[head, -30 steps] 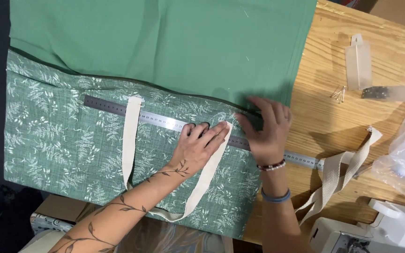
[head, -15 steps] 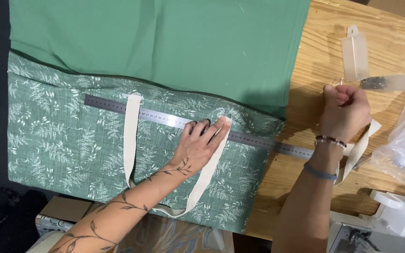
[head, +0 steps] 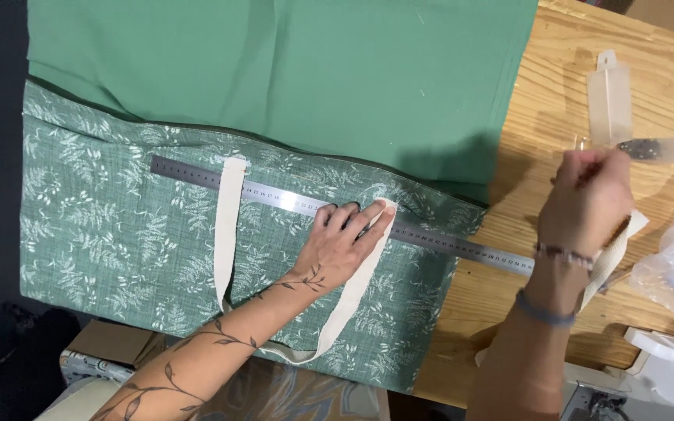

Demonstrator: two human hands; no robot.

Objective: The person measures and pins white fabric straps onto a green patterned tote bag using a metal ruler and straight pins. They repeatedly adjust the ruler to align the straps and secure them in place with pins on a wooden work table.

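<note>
Strap (head: 352,296) being pinned to ruler (head: 431,238) mark.
Left hand (head: 345,245) pressed flat, fingers spread; right hand (head: 587,203) closed on webbing (head: 614,253); alignment needed next.

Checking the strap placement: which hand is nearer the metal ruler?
Left. The left hand presses the cream strap beside the ruler; the right hand hovers over the table, off to its right end.

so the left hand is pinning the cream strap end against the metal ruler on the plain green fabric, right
Not quite. The head view shows the left hand pressing the cream strap end by the metal ruler on the leaf-print fabric, not the plain green fabric, which lies above it.
</note>
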